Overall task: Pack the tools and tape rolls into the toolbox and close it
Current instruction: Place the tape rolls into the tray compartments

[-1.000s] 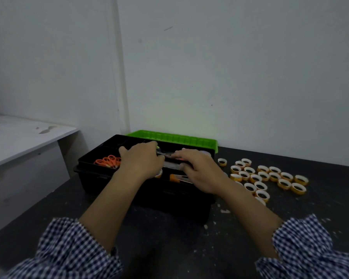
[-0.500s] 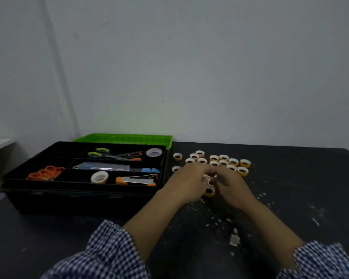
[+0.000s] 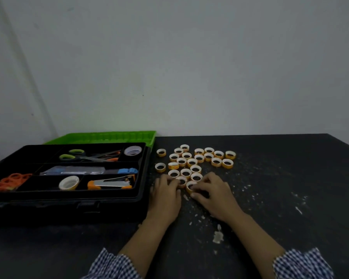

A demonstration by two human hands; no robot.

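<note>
Tabletop point(image 3: 290, 198), dark and flecked, bore the open toolbox point(image 3: 69, 206) at its left edge, long axis left to right, green lid point(image 3: 101, 136) lying back toward the wall. Tape rolls point(image 3: 191, 165) lay holes-up just beside its right end; left hand point(image 3: 165, 195) and right hand point(image 3: 215, 195) each pinched a nearest one.

dim, underexposed, soft even light, faint shadows, slight blur, wide-angle bending at edges
</note>
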